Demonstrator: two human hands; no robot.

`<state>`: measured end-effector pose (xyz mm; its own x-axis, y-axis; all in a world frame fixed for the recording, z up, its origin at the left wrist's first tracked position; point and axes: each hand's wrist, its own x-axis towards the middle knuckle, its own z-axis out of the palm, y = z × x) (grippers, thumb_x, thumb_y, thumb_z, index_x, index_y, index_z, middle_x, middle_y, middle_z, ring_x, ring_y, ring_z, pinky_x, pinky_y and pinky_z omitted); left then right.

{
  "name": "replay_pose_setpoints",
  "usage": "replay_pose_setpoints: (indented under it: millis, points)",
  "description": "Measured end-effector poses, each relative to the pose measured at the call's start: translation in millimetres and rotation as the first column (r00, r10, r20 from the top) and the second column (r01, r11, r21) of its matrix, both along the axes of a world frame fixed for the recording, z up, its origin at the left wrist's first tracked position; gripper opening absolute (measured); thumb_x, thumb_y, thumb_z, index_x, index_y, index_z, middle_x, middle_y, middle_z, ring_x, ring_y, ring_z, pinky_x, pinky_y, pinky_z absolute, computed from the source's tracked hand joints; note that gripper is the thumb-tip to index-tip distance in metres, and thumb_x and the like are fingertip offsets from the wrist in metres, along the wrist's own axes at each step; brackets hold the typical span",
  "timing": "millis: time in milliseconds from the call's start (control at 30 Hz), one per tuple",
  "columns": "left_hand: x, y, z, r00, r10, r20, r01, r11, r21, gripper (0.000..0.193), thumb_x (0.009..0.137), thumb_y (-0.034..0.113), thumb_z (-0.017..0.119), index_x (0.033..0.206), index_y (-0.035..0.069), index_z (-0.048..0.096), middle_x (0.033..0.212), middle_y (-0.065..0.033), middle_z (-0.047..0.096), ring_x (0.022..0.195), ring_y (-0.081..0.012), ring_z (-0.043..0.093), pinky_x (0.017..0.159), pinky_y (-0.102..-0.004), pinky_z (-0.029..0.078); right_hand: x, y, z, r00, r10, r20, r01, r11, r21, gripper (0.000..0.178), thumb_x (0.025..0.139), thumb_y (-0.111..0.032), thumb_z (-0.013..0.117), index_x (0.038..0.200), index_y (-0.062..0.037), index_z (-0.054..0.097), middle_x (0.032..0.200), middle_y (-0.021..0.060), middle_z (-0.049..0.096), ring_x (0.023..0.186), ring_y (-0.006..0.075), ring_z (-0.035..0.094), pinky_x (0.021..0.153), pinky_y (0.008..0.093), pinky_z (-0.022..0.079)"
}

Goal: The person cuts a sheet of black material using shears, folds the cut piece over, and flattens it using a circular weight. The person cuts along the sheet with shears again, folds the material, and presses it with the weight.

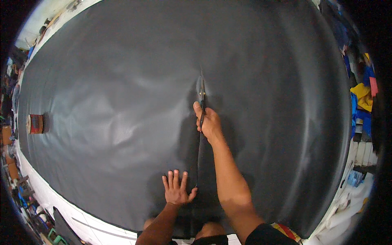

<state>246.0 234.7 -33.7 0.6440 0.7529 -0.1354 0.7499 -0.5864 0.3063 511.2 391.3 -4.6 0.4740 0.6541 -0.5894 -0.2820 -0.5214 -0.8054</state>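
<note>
A large dark grey sheet (102, 81) with a smooth, slightly shiny surface spreads before me. My right hand (209, 121) is closed round the handles of a pair of scissors (202, 92), whose blades point away from me at the sheet's middle. From the scissors a straight cut (198, 157) runs back toward me through the sheet. My left hand (177, 191) lies flat on the sheet just left of the cut, fingers spread, with its thumb close to the slit.
A reddish-brown cylindrical block (35, 124) stands on the sheet at far left. Yellow cloth (362, 97) and blue pieces are heaped past the right edge. White rolls (343, 216) lie at lower right. Assorted clutter lines the left side beyond the white tiled floor (85, 224).
</note>
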Motion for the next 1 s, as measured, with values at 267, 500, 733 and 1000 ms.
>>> replay_pose_setpoints:
  millis: [267, 500, 733, 1000]
  points:
    - [-2.3, 5.7, 2.2, 1.0, 0.007, -0.007, -0.007, 1.0, 0.005, 0.077, 0.079, 0.058, 0.064, 0.14, 0.012, 0.05, 0.147, -0.0249, 0.036, 0.141, -0.0457, 0.026, 0.111, -0.0686, 0.018, -6.1, 4.1, 11.4, 0.999, 0.047, 0.01, -0.047, 0.999, -0.011, 0.058, 0.088, -0.066, 0.058, 0.076, -0.0103, 0.052, 0.059, -0.0005, 0.048, 0.052, 0.0115, 0.049, 0.051, 0.0274, 0.04]
    - [2.8, -1.3, -4.1, 0.999, -0.015, 0.028, 0.015, 1.0, 0.0, 0.081, 0.079, 0.058, 0.065, 0.142, 0.01, 0.046, 0.148, -0.0269, 0.033, 0.141, -0.0485, 0.025, 0.11, -0.0702, 0.016, 12.6, 23.1, -8.5, 0.996, -0.036, 0.081, 0.033, 0.999, 0.038, 0.056, 0.088, -0.064, 0.06, 0.073, -0.0102, 0.051, 0.055, -0.0007, 0.046, 0.048, 0.011, 0.047, 0.048, 0.0279, 0.037]
    - [-4.7, -2.7, -7.6, 1.0, -0.03, 0.008, 0.03, 0.999, -0.011, 0.086, 0.078, 0.057, 0.066, 0.145, 0.008, 0.04, 0.149, -0.0288, 0.03, 0.14, -0.0517, 0.023, 0.109, -0.0717, 0.016, 56.8, 91.4, -21.0, 0.994, -0.057, 0.098, 0.053, 0.998, 0.044, 0.06, 0.083, -0.066, 0.064, 0.074, -0.0077, 0.054, 0.054, -0.0002, 0.047, 0.047, 0.0123, 0.047, 0.045, 0.0293, 0.037]
    - [-0.1, -1.4, -2.2, 1.0, -0.023, 0.0, 0.023, 1.0, 0.008, 0.078, 0.079, 0.059, 0.064, 0.14, 0.012, 0.049, 0.147, -0.0252, 0.035, 0.14, -0.0471, 0.027, 0.11, -0.0697, 0.019, 113.2, 174.8, -9.3, 0.984, -0.013, 0.177, 0.001, 0.998, 0.069, 0.058, 0.084, -0.064, 0.064, 0.069, -0.0088, 0.055, 0.056, 0.0009, 0.051, 0.046, 0.0123, 0.047, 0.048, 0.0292, 0.038]
